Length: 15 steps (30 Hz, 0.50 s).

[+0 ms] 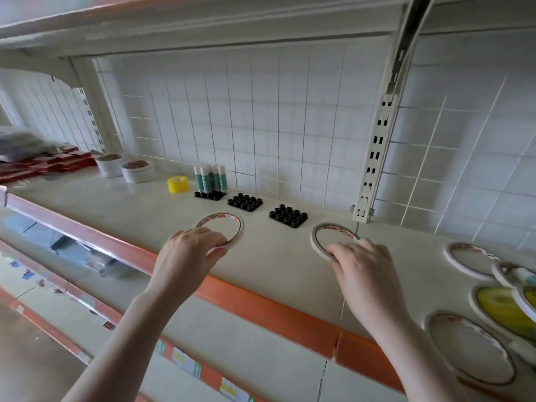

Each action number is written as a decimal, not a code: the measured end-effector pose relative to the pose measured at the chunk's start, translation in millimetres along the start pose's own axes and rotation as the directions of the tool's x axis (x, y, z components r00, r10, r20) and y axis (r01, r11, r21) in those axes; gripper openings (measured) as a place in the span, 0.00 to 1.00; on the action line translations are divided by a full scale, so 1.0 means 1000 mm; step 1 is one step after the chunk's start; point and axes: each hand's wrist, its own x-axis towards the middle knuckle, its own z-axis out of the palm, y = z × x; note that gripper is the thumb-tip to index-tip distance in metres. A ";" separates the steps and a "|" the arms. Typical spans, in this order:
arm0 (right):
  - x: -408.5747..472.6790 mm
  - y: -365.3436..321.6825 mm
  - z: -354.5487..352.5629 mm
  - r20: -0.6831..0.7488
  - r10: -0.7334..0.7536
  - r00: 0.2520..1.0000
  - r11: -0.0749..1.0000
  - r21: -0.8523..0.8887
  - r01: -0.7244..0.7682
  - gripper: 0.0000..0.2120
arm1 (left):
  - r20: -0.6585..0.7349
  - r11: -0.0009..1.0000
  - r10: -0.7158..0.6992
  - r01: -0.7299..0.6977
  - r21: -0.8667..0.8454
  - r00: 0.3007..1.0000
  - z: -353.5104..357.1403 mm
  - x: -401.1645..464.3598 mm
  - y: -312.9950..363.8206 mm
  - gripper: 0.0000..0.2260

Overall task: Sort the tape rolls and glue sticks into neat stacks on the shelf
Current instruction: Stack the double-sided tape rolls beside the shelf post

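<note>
Two thin white tape rolls lie flat on the cream shelf (130, 207). My left hand (185, 256) grips the near edge of the left tape roll (232, 224). My right hand (359, 268) grips the near edge of the right tape roll (317, 232), fingers curled over its rim. Several glue sticks (210, 178) with white caps stand upright in a black holder at the back. A small yellow tape roll (177, 184) sits left of them. More white tape rolls (467, 259) and a yellow one (501, 309) lie scattered at the right.
Two empty black holders (245, 202) (288, 216) stand behind the hands. White stacked rolls (137, 171) and red boxes (58, 163) occupy the far left. An orange rail (261, 306) edges the shelf front. A slotted upright (377, 158) rises at the back right.
</note>
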 end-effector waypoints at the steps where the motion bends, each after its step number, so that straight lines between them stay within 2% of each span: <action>1: 0.006 -0.013 0.003 -0.010 -0.002 1.000 1.000 0.012 0.002 0.14 | -0.005 1.000 -0.002 0.002 0.000 1.000 -0.005 -0.003 -0.013 0.06; 7: 0.044 -0.120 0.028 -0.038 0.008 0.999 0.995 0.101 -0.004 0.11 | -0.061 1.000 -0.015 0.016 0.021 0.998 -0.046 -0.024 -0.119 0.02; 9: 0.059 -0.158 0.041 -0.041 0.013 0.999 0.992 0.128 -0.008 0.10 | -0.069 1.000 -0.014 0.015 0.023 0.998 -0.063 -0.027 -0.160 0.06; 13: 0.089 -0.231 0.064 -0.050 0.006 0.999 0.986 0.169 0.002 0.08 | -0.085 0.998 -0.014 0.019 0.055 0.996 -0.096 -0.032 -0.234 0.05; 15: 0.106 -0.263 0.074 -0.059 -0.007 0.998 0.982 0.186 0.018 0.09 | -0.094 0.996 -0.020 0.028 0.083 0.995 -0.111 -0.032 -0.265 0.02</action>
